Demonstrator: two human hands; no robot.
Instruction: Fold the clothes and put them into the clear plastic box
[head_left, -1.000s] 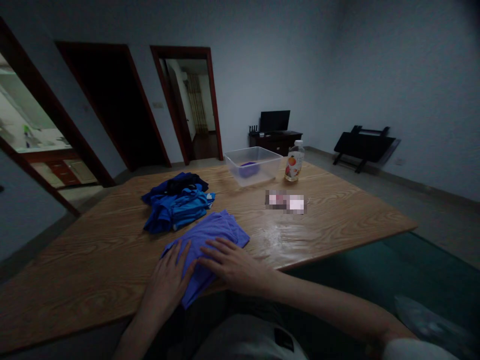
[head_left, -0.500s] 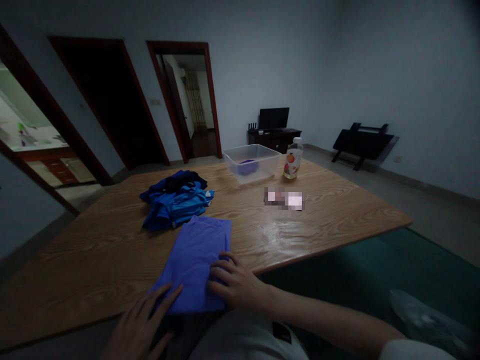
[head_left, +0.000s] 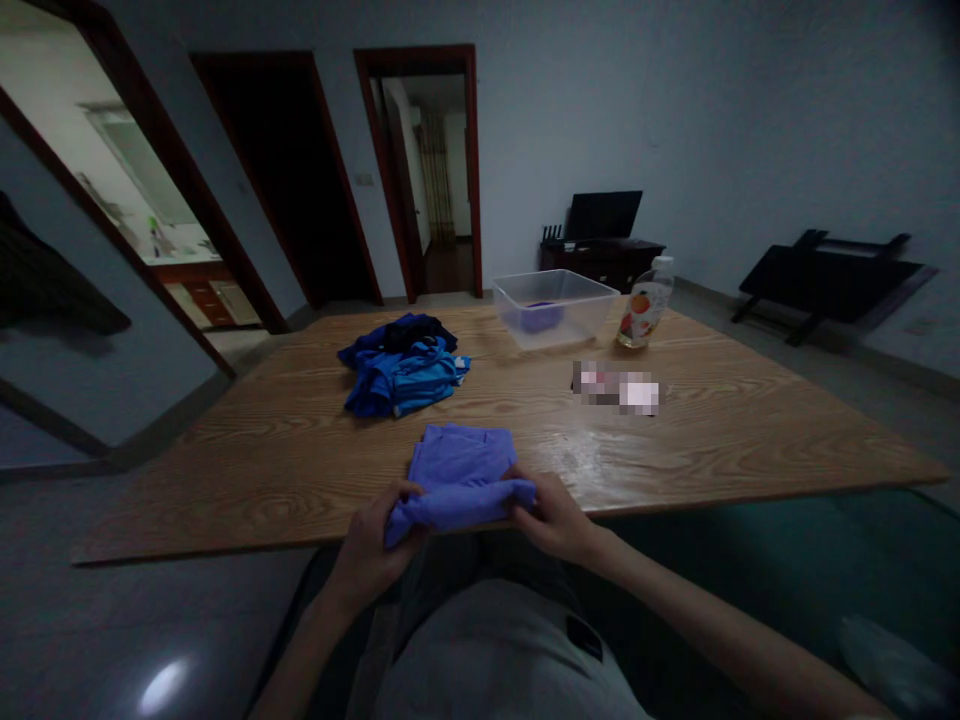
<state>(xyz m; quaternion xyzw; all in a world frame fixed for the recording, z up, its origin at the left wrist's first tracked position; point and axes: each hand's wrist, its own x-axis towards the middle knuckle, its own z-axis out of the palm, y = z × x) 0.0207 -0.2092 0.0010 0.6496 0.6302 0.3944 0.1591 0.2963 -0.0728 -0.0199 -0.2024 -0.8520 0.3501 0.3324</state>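
The left hand (head_left: 373, 540) and right hand (head_left: 553, 512) each gripped an end of the folded purple cloth (head_left: 462, 480) at the near edge of the wooden table (head_left: 750, 430). Bare wood lay open on both sides of it. Farther back sat a blue clothes pile (head_left: 401, 365), a clear tub (head_left: 553, 305) and a bottle (head_left: 645, 315). The dim light hid the tub's contents.
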